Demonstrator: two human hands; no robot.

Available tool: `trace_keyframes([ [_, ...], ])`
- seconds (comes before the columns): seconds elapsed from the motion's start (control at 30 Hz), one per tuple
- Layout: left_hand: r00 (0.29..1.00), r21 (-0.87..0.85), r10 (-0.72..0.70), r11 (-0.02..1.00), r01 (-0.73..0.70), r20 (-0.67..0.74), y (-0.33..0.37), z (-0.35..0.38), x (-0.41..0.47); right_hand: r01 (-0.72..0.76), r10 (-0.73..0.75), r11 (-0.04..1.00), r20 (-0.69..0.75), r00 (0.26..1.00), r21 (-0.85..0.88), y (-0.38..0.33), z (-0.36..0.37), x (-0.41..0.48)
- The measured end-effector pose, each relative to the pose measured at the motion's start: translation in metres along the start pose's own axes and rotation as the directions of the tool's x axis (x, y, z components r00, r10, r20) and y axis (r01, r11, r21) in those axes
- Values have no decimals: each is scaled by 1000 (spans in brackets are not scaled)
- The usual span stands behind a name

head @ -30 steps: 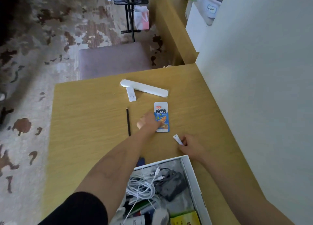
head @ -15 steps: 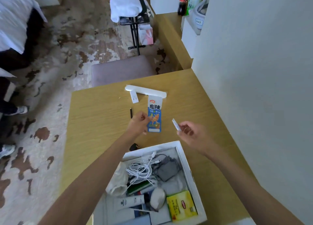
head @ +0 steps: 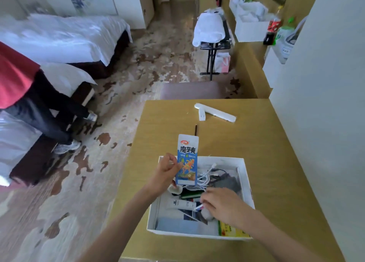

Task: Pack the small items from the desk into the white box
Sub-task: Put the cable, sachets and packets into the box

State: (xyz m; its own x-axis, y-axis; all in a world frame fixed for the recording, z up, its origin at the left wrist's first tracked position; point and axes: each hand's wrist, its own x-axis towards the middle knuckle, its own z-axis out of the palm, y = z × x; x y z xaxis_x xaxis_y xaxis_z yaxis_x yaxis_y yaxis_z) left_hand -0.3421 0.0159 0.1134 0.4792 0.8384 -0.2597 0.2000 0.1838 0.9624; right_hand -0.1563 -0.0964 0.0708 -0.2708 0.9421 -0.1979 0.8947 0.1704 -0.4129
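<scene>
My left hand (head: 167, 172) pinches a blue and white snack packet (head: 187, 159) upright over the far left part of the white box (head: 246, 175). My right hand (head: 221, 203) is down inside the box, fingers closed on a small white sachet (head: 199, 207) with red and blue print. The box holds white cables (head: 205, 176), a dark pouch (head: 227, 181), a white tube (head: 180, 203) and a yellow packet (head: 230, 230). On the wooden desk (head: 266, 143) beyond the box lie a thin black stick (head: 196, 130), a small white plug (head: 201, 115) and a long white bar (head: 215, 112).
A white wall (head: 325, 104) runs along the desk's right side. A padded stool (head: 192, 91) stands at the desk's far edge. To the left are patterned carpet, beds, and a person in a red top (head: 15, 74). A luggage rack (head: 213, 42) stands farther back.
Both hands came back from the desk to the box. The left hand lifted the snack packet off the desk; the right hand carried the sachet down into the box. The camera tilted up.
</scene>
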Motion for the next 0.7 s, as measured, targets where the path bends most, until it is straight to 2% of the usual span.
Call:
trace_keyframes([
  [0.23, 999, 125, 30, 992, -33, 31, -12, -28, 0, -82, 104, 992, -250, 963, 96, -18, 24, 11],
  [0.33, 1000, 144, 18, 989, -17, -8, -11, -35, 11, -141, 143, 990, -332, 932, 30, -19, 25, 10],
  [0.4, 996, 291, 90, 953, -86, 0, -9, -39, 20, -173, 169, 984, -429, 887, 31, -20, 16, 7],
  [0.43, 987, 430, 156, 890, -154, 31, -9, -41, 24, -183, 188, 981, -485, 854, 58, -20, 10, 6],
  [0.5, 957, 688, 266, 674, -268, 112, -9, -40, 30, -194, 235, 972, -561, 794, 133, -19, -4, 5],
  [0.53, 934, 762, 324, 564, -317, 149, -8, -38, 32, -192, 250, 968, -583, 773, 161, -18, -11, 6],
  [0.57, 900, 811, 392, 453, -369, 191, -7, -34, 34, -186, 258, 966, -595, 761, 182, -17, -16, 7],
  [0.63, 781, 862, 525, 160, -481, 339, -5, -27, 39, -175, 263, 964, -600, 756, 202, -15, -25, 9],
  [0.7, 671, 826, 543, -78, -558, 504, -3, -23, 44, -172, 276, 959, -607, 745, 224, -12, -28, 10],
])
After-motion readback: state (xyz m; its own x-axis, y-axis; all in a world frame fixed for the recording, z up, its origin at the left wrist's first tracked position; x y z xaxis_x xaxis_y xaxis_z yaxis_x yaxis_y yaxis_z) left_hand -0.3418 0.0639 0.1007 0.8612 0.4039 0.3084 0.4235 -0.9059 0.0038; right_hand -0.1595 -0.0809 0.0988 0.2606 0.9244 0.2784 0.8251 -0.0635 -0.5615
